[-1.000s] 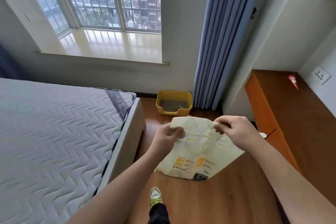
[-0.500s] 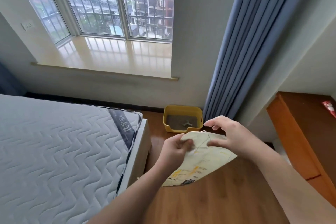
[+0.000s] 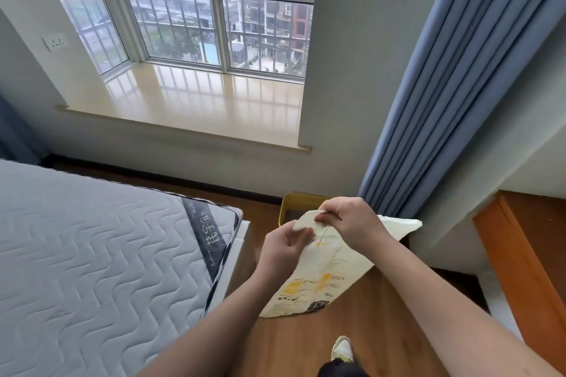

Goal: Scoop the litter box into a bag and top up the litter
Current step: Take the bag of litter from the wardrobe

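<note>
While my left hand point(image 3: 283, 246) and right hand point(image 3: 347, 220) pinch the bag point(image 3: 318, 281) mouth at lower centre, risk: film tears or slips, spilling beside the litter box point(image 3: 295, 202).

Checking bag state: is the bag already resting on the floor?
No: both the left hand and right hand pinch the bag at its top, holding it above the floor.

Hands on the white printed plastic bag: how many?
2. The left hand pinches the white printed plastic bag at its top left edge; the right hand pinches the top edge just right of it, above the wooden floor.
</note>
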